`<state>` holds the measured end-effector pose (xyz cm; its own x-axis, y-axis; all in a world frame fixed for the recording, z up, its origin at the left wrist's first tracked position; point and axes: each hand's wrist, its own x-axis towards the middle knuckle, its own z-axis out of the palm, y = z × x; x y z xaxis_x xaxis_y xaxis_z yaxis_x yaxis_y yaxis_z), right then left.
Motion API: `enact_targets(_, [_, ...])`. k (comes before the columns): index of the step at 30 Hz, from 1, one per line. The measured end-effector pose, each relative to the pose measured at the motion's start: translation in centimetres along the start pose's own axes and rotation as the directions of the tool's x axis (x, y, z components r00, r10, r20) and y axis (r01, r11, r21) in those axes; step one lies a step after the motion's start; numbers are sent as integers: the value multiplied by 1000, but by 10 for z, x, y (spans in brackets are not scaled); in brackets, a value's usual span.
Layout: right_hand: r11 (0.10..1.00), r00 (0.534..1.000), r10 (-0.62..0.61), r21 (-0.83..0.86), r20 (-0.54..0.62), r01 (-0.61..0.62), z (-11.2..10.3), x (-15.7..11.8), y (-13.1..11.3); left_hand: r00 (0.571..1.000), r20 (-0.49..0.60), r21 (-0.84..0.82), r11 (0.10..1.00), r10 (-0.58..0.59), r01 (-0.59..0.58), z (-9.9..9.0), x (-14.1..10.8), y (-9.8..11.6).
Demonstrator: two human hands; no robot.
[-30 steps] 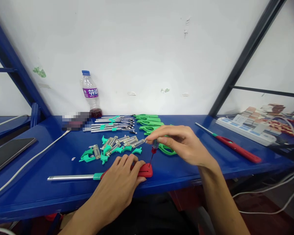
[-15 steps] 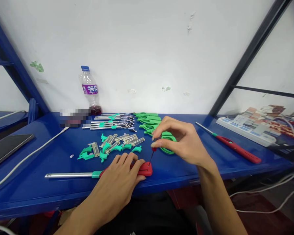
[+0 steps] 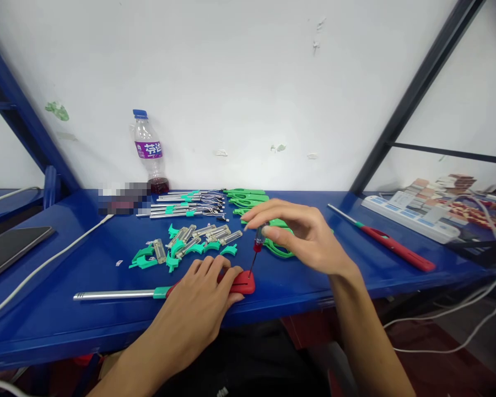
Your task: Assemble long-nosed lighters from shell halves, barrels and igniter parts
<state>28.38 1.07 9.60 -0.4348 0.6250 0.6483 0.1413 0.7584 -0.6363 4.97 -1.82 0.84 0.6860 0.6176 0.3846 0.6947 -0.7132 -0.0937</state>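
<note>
A red long-reach lighter with a silver tube and a green collar lies along the front of the blue table. My left hand is closed over its red body, pressing it to the tabletop. In my right hand, thumb and fingers are loosely around the clear-and-red handle of a small screwdriver. The screwdriver leans slightly, its thin tip at a hole near the lighter's right end. Beyond my left hand lie clear fuel tanks and green triggers. Green lighter shells lie partly behind my right hand.
Several silver tubes with wires lie at the back. A bottle stands against the wall. Another red lighter and a white power strip are on the right. A phone and white cable lie left.
My right fingers have spread and loosened around the screwdriver, so more of its handle shows. My left hand stays on the lighter. The whole view has shifted slightly.
</note>
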Motion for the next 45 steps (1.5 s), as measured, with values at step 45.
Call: enact_targets(45, [967,998,-13,-253,64,29,3,-6,-19,1000,2,-15,1000,-16,16,-1,1,0])
